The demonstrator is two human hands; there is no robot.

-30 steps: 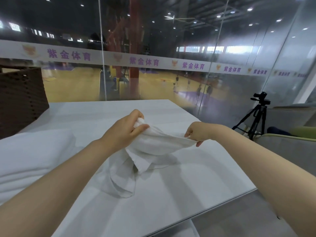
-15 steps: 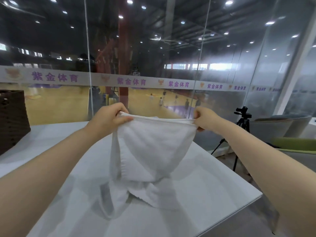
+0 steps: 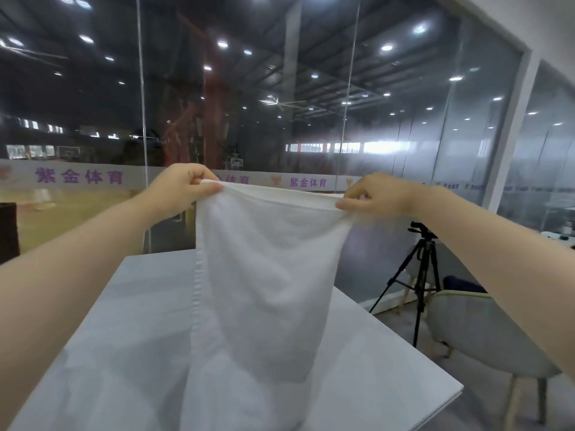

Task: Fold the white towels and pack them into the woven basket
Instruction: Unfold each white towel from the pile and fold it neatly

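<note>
Left hand (image 3: 183,185): thumb and curled fingers pinched on the upper left corner of the white towel (image 3: 264,275). Right hand (image 3: 378,194): fingertips pinched likewise on the upper right corner. Both raised level, well above the white table (image 3: 124,353), with the hemmed top edge drawn nearly taut between them.

White towel: suspended in the air above the table, hanging full length from the two corners; lower end reaching down to the table's near part, contact with the surface not resolvable. Stitched hem visible down the left side. Sagging middle and soft vertical creases.

Handling, judged from the drape: light, limp, no stiffness of its own; shape kept only by tension between the two pinches. Napped cloth, unlikely to slip from a pinch; not fragile. Best hold points: the corners, on the doubled hem, as at present; for the fold, probably the matching lower corners or the midpoints of the long edges, with the table used as a flat support.

Beyond the table: dark woven basket (image 3: 7,231), only an edge showing far to the table's left. Black camera tripod (image 3: 417,275) and pale chair (image 3: 485,331) to the table's right. Glass wall behind the table, sports hall beyond.
</note>
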